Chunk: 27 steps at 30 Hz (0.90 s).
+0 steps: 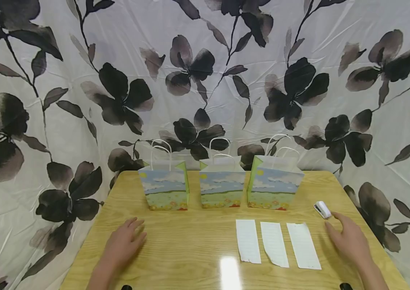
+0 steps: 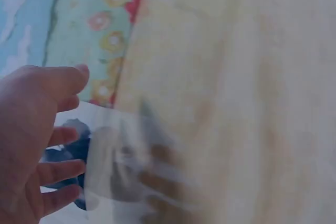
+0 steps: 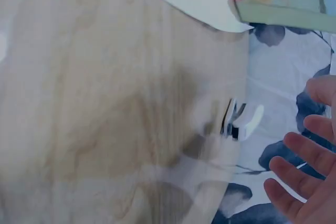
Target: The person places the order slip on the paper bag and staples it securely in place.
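Observation:
My left hand (image 1: 123, 243) is over the left part of the wooden table (image 1: 176, 245), fingers loosely spread and holding nothing. It is nearest the leftmost paper gift bag (image 1: 165, 189), whose flowered lower edge (image 2: 105, 40) shows in the left wrist view. My right hand (image 1: 351, 239) is at the table's right side, beside a small white stapler (image 1: 322, 209). Its fingers are relaxed and hold nothing; in the right wrist view they appear apart from the stapler (image 3: 244, 121). Left of this hand lie three strips of lined paper (image 1: 303, 245), side by side.
Two more gift bags, a middle one (image 1: 222, 189) and a right one (image 1: 274, 189), stand upright at the back in a row with the first. All have white handles. A floral cloth (image 1: 205, 104) hangs behind the table. Light glares on the tabletop near the front.

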{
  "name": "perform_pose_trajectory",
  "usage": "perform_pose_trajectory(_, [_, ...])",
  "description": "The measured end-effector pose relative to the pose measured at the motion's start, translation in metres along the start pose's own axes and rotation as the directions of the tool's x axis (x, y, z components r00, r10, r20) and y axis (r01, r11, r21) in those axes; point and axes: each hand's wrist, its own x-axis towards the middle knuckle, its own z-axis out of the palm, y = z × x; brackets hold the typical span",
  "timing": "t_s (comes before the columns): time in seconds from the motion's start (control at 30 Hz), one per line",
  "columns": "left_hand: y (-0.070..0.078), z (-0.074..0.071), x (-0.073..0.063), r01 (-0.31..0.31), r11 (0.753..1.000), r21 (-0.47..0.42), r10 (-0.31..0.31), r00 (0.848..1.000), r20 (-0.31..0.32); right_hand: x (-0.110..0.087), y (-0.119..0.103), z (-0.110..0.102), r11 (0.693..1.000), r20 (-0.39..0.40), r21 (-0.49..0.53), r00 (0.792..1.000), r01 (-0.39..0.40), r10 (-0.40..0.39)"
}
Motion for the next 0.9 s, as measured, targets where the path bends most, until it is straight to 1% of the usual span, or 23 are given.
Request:
perform_pose_trajectory(0.1, [0.001, -0.013, 0.008, 0.05, 0.99, -0.129, -0.049, 0.999, 0.005, 0.009, -0.001, 0.001, 0.999, -0.009, 0.048, 1.0, -0.019, 0.02])
perform_pose_trajectory(0.17, [0.003, -0.023, 0.011, 0.061, 0.976, -0.209, -0.066, 0.998, -0.016, 0.013, -0.001, 0.002, 0.997, -0.021, 0.071, 1.0, -0.015, 0.017])
perform_pose_trajectory(0.27, [0.006, -0.037, 0.015, 0.021, 0.957, -0.288, -0.053, 0.993, -0.102, 0.017, 0.001, 0.004, 0.995, -0.031, 0.095, 0.999, -0.006, 0.009])
perform_pose_trajectory(0.33, [0.008, -0.043, 0.016, -0.008, 0.945, -0.327, -0.049, 0.985, -0.165, 0.018, 0.001, 0.005, 0.995, -0.035, 0.101, 0.999, -0.011, 0.015])
perform_pose_trajectory(0.4, [0.01, -0.049, 0.018, -0.039, 0.933, -0.358, -0.045, 0.973, -0.225, 0.02, 0.001, 0.005, 0.995, -0.031, 0.1, 0.999, -0.028, 0.031])
perform_pose_trajectory(0.5, [0.009, -0.054, 0.024, -0.063, 0.916, -0.396, -0.049, 0.963, -0.267, 0.022, 0.001, 0.007, 0.994, -0.024, 0.097, 0.998, -0.056, 0.058])
perform_pose_trajectory(0.57, [0.007, -0.057, 0.029, -0.064, 0.906, -0.419, -0.057, 0.961, -0.27, 0.024, 0.001, 0.008, 0.994, -0.023, 0.09, 0.997, -0.067, 0.069])
perform_pose_trajectory(0.67, [0.005, -0.057, 0.037, -0.06, 0.894, -0.445, -0.065, 0.963, -0.261, 0.028, 0.003, 0.01, 0.992, -0.03, 0.096, 0.996, -0.08, 0.084])
perform_pose_trajectory(0.83, [0.002, -0.053, 0.048, -0.055, 0.863, -0.502, -0.084, 0.964, -0.251, 0.031, 0.007, 0.011, 0.982, -0.022, 0.124, 0.989, -0.141, 0.144])
perform_pose_trajectory(0.9, [0.002, -0.052, 0.05, -0.05, 0.857, -0.513, -0.094, 0.964, -0.25, 0.031, 0.007, 0.012, 0.977, -0.01, 0.125, 0.984, -0.173, 0.175])
